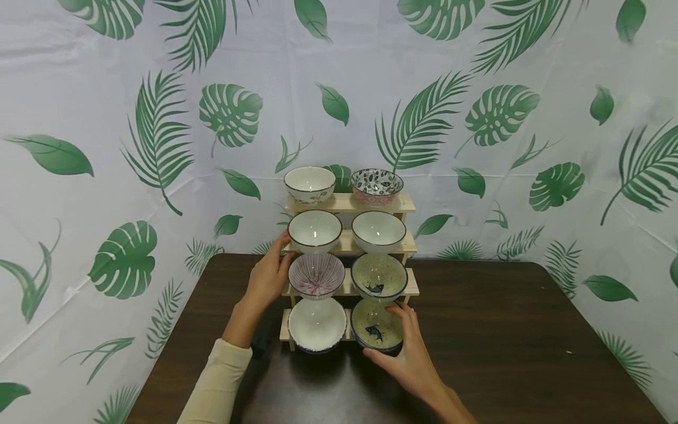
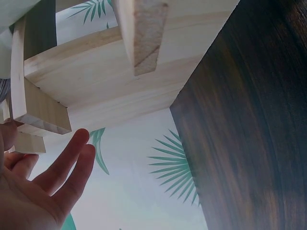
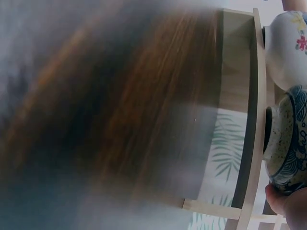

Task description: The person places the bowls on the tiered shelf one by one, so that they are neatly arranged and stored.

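A four-tier wooden stand bears two bowls on each tier. My right hand grips the bottom right bowl, speckled green with a blue fish inside, thumb at its near rim and fingers at the right rim. Its blue-patterned outside shows in the right wrist view, its foot at the shelf board. My left hand is at the stand's left side, beside the purple-striped bowl. In the left wrist view, thumb and a finger of this hand pinch a shelf end, two other fingers extended.
A white bowl sits left of the held one; a matching fish bowl is one tier up. Plain white and patterned bowls fill the upper tiers. The dark wooden table meets a leaf-print cloth behind.
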`<action>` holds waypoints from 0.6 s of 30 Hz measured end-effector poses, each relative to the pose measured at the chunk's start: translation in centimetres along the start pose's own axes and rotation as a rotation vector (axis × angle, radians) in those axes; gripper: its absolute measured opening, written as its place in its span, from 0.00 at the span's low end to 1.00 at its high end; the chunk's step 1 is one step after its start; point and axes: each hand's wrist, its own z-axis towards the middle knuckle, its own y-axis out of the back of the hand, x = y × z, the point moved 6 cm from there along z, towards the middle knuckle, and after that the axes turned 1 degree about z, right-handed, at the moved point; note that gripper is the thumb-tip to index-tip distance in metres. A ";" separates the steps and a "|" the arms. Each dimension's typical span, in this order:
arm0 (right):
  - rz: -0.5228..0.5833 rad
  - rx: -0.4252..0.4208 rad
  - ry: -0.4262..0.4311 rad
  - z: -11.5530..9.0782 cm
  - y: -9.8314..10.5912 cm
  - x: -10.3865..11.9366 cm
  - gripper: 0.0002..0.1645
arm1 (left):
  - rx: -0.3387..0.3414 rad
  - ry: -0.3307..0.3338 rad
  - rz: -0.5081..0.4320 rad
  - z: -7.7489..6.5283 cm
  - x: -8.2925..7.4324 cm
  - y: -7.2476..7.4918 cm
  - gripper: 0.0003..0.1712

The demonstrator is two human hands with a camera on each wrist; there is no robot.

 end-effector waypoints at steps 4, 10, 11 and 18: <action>0.010 0.002 -0.002 0.2 0.0 0.0 0.52 | 0.002 -0.002 -0.003 0.0 -0.1 0.1 0.29; 0.004 0.018 0.004 0.3 0.1 0.1 0.52 | -0.001 -0.004 -0.001 0.0 -0.1 0.1 0.28; -0.001 0.022 0.004 0.3 0.1 0.1 0.52 | -0.002 -0.006 -0.002 0.0 -0.1 0.1 0.28; -0.026 0.048 0.000 0.1 0.3 0.3 0.57 | -0.002 -0.001 0.003 -0.1 -0.2 0.1 0.27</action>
